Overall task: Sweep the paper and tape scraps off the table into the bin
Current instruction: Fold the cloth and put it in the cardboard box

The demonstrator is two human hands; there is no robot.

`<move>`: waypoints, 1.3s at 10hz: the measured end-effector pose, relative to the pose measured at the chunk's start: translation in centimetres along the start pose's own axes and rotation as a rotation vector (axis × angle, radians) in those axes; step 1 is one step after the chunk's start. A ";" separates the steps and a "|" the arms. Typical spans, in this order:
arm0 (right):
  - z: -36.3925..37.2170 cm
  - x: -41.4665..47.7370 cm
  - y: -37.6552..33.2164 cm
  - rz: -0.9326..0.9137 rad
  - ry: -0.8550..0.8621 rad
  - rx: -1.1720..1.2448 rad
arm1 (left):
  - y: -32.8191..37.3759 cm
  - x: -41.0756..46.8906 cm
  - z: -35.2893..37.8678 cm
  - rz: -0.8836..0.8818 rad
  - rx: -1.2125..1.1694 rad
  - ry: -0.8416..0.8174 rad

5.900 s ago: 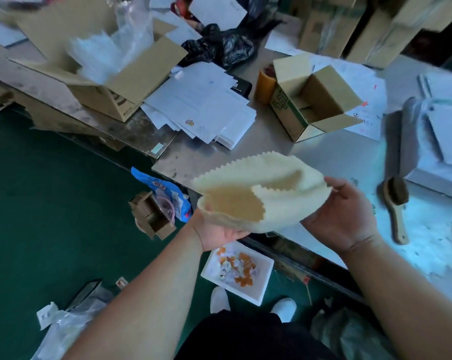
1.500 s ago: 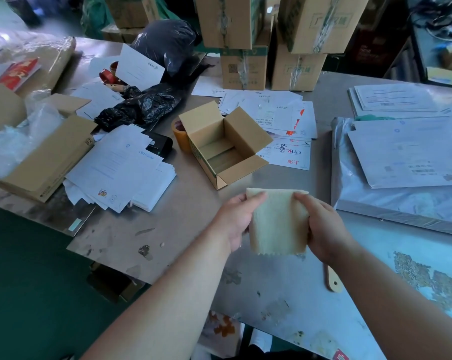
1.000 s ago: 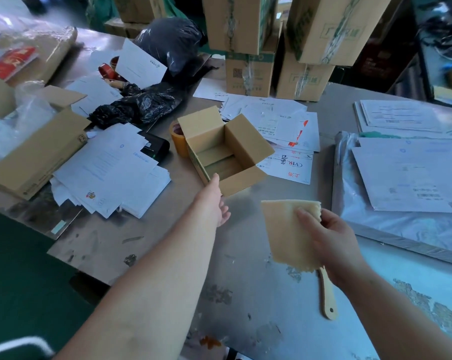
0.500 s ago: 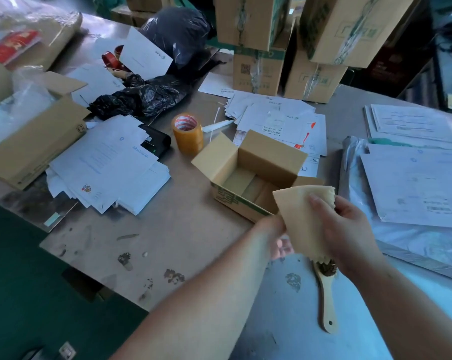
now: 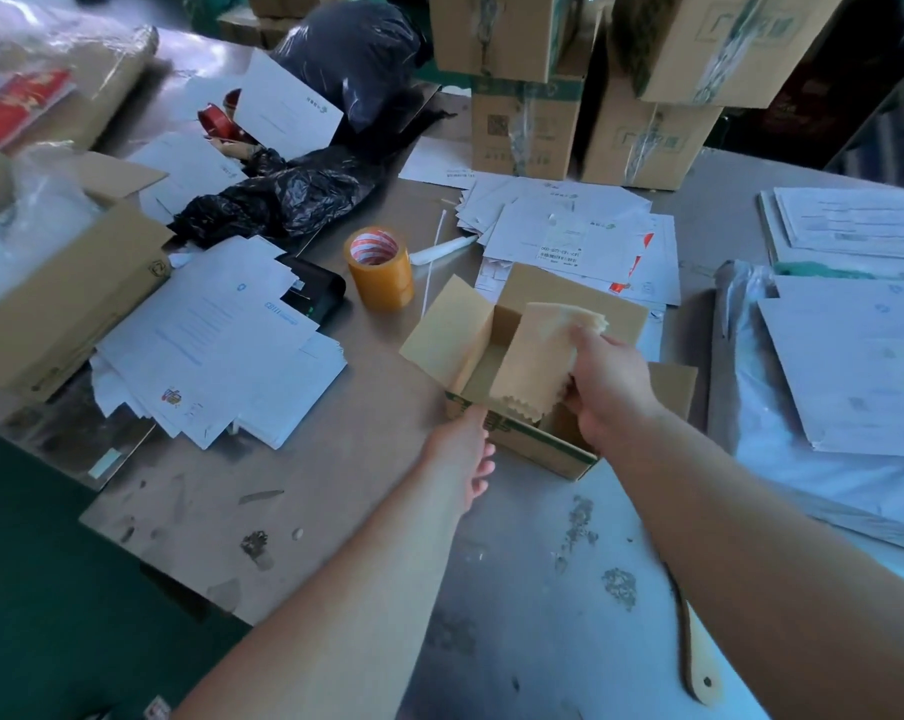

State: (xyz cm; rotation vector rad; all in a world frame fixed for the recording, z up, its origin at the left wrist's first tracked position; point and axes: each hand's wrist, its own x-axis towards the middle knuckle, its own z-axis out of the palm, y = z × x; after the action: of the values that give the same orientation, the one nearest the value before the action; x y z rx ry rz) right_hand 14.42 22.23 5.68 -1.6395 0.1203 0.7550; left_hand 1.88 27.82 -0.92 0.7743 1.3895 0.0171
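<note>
My right hand [image 5: 603, 389] pinches a folded beige cloth [image 5: 535, 363] with a zigzag edge and holds it down into a small open cardboard box [image 5: 525, 446] in the middle of the table [image 5: 335, 459]. My left hand [image 5: 465, 449] is at the box's near left corner. Its thumb touches the corner and its fingers are loosely curled with nothing in them. Small grey flecks [image 5: 619, 587] and dark smudges [image 5: 255, 545] mark the tabletop near me. No bin is in view.
A wooden brush [image 5: 696, 662] lies at the lower right, partly under my right forearm. A tan tape roll [image 5: 380, 267] stands left of the box. White paper stacks [image 5: 221, 350], a black bag [image 5: 278, 200], a large open carton [image 5: 65, 298] and stacked cartons [image 5: 525, 127] surround it.
The small box has been dragged nearer and to the right, which uncovers the tape roll. My right hand has carried the cloth from above the brush into the box. My left hand sits at its corner.
</note>
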 end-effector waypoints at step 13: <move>1.9 8.3 5.6 0.320 -0.235 -0.002 | 1.6 2.8 1.0 0.040 0.256 0.048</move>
State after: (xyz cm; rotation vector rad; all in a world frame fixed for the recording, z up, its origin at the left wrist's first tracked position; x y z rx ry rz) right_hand 17.46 25.43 -3.48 -1.5383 0.2171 1.1867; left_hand 4.05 29.78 -2.60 1.0205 1.4381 -0.1138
